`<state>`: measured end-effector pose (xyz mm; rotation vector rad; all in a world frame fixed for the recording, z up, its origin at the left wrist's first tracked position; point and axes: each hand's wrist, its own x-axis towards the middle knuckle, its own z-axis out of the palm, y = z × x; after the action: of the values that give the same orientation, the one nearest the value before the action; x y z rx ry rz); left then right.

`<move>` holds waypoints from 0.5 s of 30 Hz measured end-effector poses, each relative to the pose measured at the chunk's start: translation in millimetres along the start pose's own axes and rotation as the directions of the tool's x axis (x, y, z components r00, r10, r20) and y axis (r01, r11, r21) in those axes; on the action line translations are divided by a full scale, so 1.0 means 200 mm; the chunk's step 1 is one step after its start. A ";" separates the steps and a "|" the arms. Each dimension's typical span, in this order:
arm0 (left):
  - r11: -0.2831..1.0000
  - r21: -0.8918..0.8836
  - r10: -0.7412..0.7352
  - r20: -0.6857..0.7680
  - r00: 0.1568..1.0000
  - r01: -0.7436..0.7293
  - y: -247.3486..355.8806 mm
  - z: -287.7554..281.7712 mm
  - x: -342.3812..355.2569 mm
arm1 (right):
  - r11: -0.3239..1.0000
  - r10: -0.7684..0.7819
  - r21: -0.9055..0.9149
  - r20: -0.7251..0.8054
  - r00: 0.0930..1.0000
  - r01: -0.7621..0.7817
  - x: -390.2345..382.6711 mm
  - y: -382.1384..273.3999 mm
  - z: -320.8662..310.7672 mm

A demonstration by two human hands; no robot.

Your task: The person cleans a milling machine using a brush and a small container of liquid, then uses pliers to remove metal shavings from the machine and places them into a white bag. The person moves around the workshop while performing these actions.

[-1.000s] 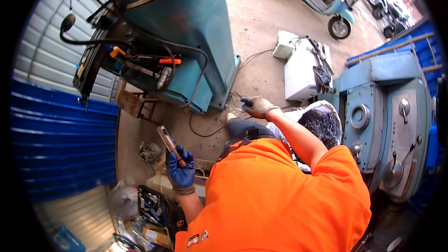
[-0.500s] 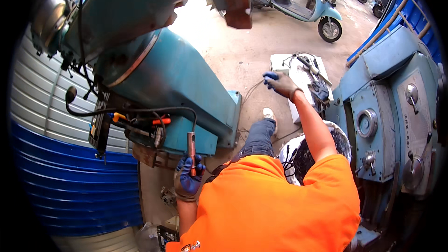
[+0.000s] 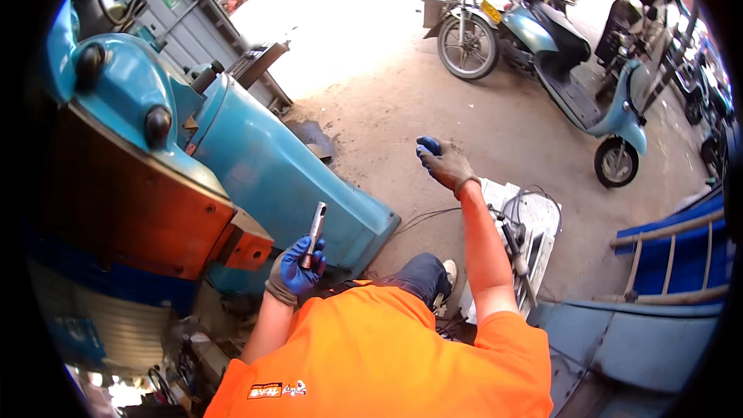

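Observation:
My left hand (image 3: 300, 267), in a blue-palmed grey glove, is closed round an upright metal cylindrical tool (image 3: 317, 220) with a slot near its top and a coppery lower part. My right hand (image 3: 443, 162), gloved alike, reaches forward above the concrete floor (image 3: 379, 139), fingers loosely bent and partly apart, nothing visible in them. It is just beyond a white box-like unit (image 3: 542, 209) bearing cables and a grey elongated fitting. Beside my left hand is the long teal casting of a large machine (image 3: 286, 193), with rusty orange parts.
A motorbike (image 3: 464, 39) and a pale-blue scooter (image 3: 573, 93) are parked ahead, more two-wheelers at right. A wooden ladder (image 3: 669, 255) lies against blue sheeting at right, near a grey-blue machine (image 3: 619, 340). A grey metal panel (image 3: 170, 0) stands at upper left.
The view has swung outward toward the yard, showing more of the parked two-wheelers. My right arm has extended forward; my left hand still grips the metal tool.

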<state>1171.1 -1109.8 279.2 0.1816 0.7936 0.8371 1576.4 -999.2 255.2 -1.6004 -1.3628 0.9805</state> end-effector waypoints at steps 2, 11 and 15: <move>0.996 0.022 0.084 -0.082 0.993 -0.082 -0.07 0.20 0.05 | 0.996 0.007 0.083 0.163 0.987 -0.021 0.15 -0.02 0.01; 0.943 0.076 0.331 -0.189 0.924 -0.323 0.01 0.69 0.26 | 0.993 -0.089 0.118 0.553 0.828 0.027 0.72 -0.33 0.29; 0.910 -0.018 0.401 -0.203 0.893 -0.413 0.09 0.73 0.42 | 0.992 -0.065 0.124 0.692 0.719 -0.031 0.96 -0.47 0.37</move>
<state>1296.1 -1013.5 343.7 0.2179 0.9287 1.2923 1496.6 -792.1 302.9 -1.1375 -1.7481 1.7395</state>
